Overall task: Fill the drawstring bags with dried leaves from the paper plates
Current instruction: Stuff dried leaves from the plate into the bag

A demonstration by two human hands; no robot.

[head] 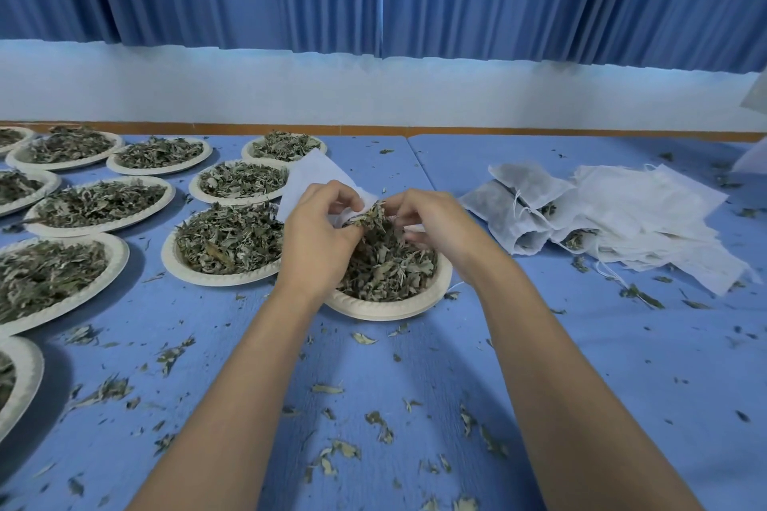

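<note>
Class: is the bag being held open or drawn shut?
Open: the left hand holds the bag mouth apart; the right hand feeds leaves in.

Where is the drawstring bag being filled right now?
Head view, centre: the left hand holds the bag over the far side of the nearest paper plate; the right hand pinches dried leaves at its mouth.

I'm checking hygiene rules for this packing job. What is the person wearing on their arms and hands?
Nothing that shows. The left hand and right hand are ungloved, with no ring visible. The left forearm and right forearm are bare up to the frame's edge: no sleeve, watch or bracelet in view.
</note>
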